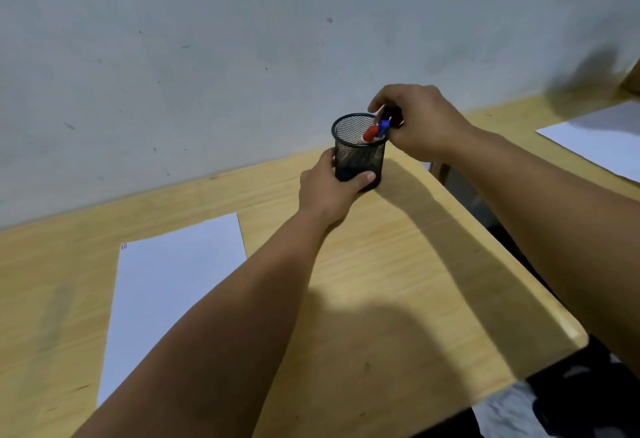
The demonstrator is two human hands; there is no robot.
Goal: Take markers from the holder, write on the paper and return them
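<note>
A black mesh holder stands on the wooden table near the wall. My left hand grips its lower part, thumb across the front. A red-capped marker and a blue-capped marker stick out at the holder's right rim. My right hand is over that rim with its fingers curled round a dark-capped marker, whose body is mostly hidden by the fingers. A white sheet of paper lies on the table to the left, partly under my left forearm.
The wooden table ends in a right edge close to the holder, with a gap beyond it. A second table at the far right carries another white sheet. A grey wall rises directly behind the holder.
</note>
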